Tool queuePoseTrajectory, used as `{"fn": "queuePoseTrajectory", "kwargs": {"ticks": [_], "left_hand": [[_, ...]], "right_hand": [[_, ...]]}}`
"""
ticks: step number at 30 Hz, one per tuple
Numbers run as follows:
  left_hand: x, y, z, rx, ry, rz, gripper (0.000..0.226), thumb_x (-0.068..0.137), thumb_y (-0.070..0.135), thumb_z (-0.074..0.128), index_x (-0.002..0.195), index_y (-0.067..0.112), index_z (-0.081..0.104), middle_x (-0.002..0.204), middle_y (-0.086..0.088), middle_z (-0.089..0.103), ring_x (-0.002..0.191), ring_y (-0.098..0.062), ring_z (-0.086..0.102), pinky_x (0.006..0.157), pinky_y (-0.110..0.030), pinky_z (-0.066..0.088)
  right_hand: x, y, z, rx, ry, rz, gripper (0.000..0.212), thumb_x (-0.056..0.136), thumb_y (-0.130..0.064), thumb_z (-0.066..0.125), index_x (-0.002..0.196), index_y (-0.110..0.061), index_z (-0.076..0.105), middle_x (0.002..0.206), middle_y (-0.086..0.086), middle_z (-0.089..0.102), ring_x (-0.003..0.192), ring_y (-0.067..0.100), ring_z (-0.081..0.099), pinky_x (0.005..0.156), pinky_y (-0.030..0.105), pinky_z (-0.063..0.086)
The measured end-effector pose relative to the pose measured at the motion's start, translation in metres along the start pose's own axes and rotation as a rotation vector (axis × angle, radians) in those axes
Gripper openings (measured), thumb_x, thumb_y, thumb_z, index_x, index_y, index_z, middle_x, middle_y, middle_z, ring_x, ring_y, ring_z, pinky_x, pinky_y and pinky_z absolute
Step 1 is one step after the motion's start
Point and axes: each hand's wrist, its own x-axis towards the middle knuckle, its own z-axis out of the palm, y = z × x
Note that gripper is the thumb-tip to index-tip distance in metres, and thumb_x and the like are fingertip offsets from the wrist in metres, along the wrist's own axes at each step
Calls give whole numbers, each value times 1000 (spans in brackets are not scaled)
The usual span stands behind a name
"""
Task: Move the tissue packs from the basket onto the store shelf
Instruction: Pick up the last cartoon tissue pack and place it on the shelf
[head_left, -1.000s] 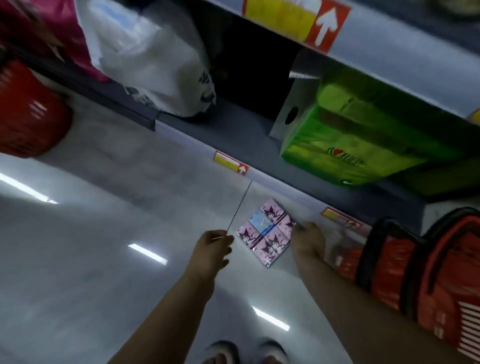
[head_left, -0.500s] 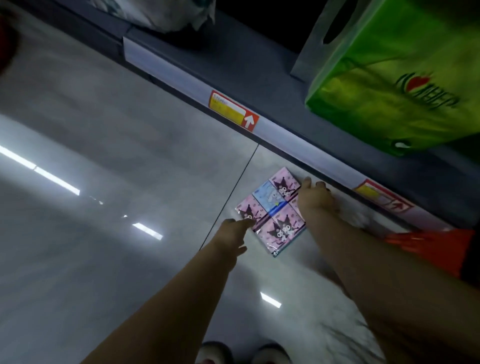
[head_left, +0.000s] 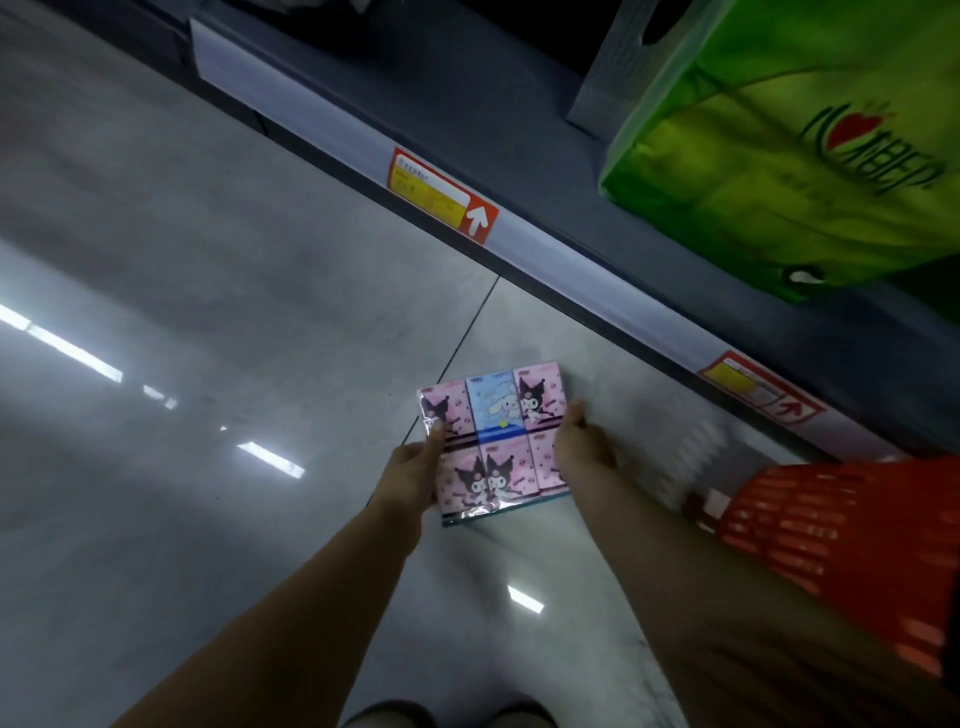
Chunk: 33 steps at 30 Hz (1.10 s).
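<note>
A flat pink and blue tissue pack (head_left: 498, 441) with cartoon figures is held between both hands just above the grey floor. My left hand (head_left: 415, 467) grips its left edge, thumb on the top face. My right hand (head_left: 582, 447) grips its right edge. The red mesh basket (head_left: 831, 540) stands on the floor at the right, partly behind my right arm. The dark bottom store shelf (head_left: 467, 104) runs diagonally above the pack.
A large green tissue bag (head_left: 779, 156) sits on the shelf at the upper right. Red and yellow price labels (head_left: 441, 195) are stuck on the shelf's pale front rail. My shoes (head_left: 447, 717) show at the bottom edge.
Both hands have closed on the pack's sides, and it has turned from a diagonal lie to squarer in my grip. The view has moved closer to the floor and shelf.
</note>
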Motion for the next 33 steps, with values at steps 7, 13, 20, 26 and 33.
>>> {"fn": "queuePoseTrajectory", "kwargs": {"ticks": [7, 13, 20, 26, 33], "left_hand": [[-2, -5, -18, 87, -144, 48, 59, 89, 57, 37, 103, 8, 68, 97, -10, 75, 78, -18, 73, 63, -23, 57], [-33, 2, -24, -54, -37, 69, 57, 82, 44, 66, 111, -3, 55, 96, -14, 72, 82, -23, 71, 69, -33, 53], [-92, 34, -32, -102, -28, 76, 60, 84, 30, 66, 128, -2, 41, 105, -20, 69, 88, -31, 71, 72, -40, 59], [-178, 86, -32, -109, 47, 265, 22, 93, 22, 56, 108, 9, 47, 71, -3, 73, 64, -17, 70, 57, -32, 55], [-315, 184, -35, -100, 8, 492, 19, 79, 28, 60, 91, 15, 56, 79, -6, 74, 73, -23, 71, 77, -46, 54]], "right_hand": [[-8, 16, 20, 186, 16, -11, 66, 99, -51, 20, 139, -1, 32, 131, 25, 53, 113, 38, 54, 77, 33, 38], [-37, 23, 16, 324, 45, -49, 59, 98, -52, 24, 118, -2, 50, 116, 18, 63, 93, 32, 60, 58, 27, 33], [-103, 19, -16, 506, 160, -53, 48, 98, -45, 33, 108, -1, 50, 112, 16, 63, 96, 34, 60, 70, 32, 45], [-187, 1, -71, 717, 194, -132, 31, 99, -39, 37, 93, -10, 47, 94, 6, 60, 72, 17, 52, 51, 20, 34], [-296, -35, -215, 806, 20, -499, 30, 97, -43, 38, 95, -14, 46, 77, -10, 55, 66, -8, 54, 48, 6, 36]]}}
